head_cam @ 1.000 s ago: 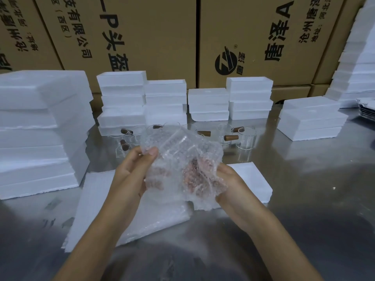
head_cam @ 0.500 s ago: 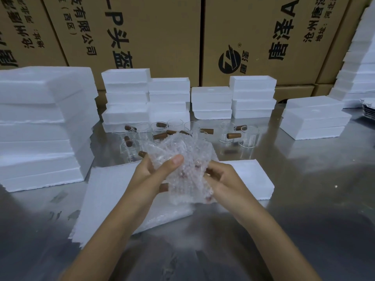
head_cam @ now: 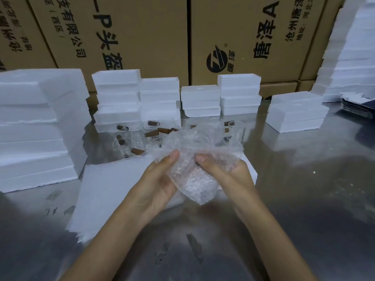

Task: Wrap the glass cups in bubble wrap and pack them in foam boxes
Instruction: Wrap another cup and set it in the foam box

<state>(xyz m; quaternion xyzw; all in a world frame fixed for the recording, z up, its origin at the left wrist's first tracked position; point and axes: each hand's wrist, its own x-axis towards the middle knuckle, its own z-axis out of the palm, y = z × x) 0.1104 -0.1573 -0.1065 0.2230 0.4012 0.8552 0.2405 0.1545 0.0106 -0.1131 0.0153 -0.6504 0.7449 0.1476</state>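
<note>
A crumpled bundle of bubble wrap (head_cam: 194,159) sits between both hands above the steel table; a glass cup inside is hidden by the wrap. My left hand (head_cam: 156,181) grips its left side with the thumb on top. My right hand (head_cam: 225,171) grips the right side, thumb pressed onto the wrap. Behind the bundle stand several bare glass cups with brown wooden handles (head_cam: 134,136). Under my hands lies a stack of flat bubble wrap sheets (head_cam: 105,191), and part of a white foam box (head_cam: 250,169) shows behind my right hand.
Stacks of white foam boxes stand at the left (head_cam: 34,126), along the back (head_cam: 158,94) and at the right (head_cam: 296,112). Cardboard cartons (head_cam: 142,33) form a wall behind. Bare steel table (head_cam: 314,189) lies to the right and near me.
The bundle has dropped lower and turned between my hands. Loose wrap has spread to the upper right, and both thumbs now press on top of it.
</note>
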